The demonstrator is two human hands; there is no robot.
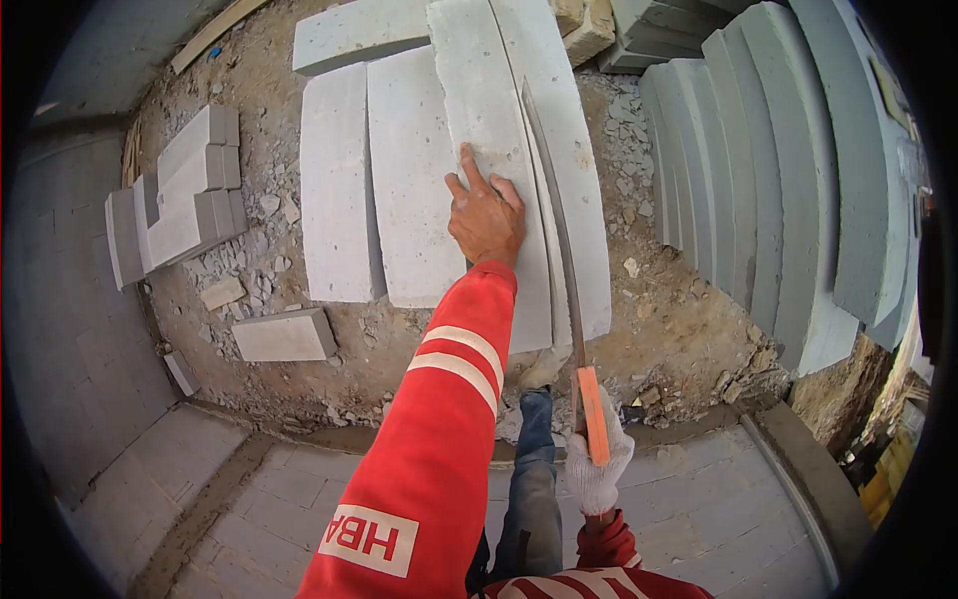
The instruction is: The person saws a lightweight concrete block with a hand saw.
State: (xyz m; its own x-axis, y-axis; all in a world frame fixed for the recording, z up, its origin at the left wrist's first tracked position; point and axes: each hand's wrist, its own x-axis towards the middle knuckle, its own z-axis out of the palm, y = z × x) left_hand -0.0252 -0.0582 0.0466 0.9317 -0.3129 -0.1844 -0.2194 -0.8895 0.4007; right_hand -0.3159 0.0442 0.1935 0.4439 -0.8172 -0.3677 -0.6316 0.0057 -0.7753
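My bare left hand (486, 222) lies with fingers spread on a long pale concrete block (489, 100), pressing its top face. In my right hand (602, 461), which wears a white knit glove, is the orange handle of a handsaw (593, 414). Its long blade runs away from me in a narrow slit along the block's right side. A thin strip (547, 210) of block stands between the blade and the part under my left hand. Another long block (569, 130) lies to the right of the blade. Where the blade's teeth meet the block is hidden.
Two pale blocks (335, 185) lie to the left, with another (359, 32) behind them. Cut pieces (195, 190) are stacked at far left, and a short offcut (284, 336) lies nearer. Upright slabs (758, 160) stand in a row at right. Rubble (627, 140) litters the dirt.
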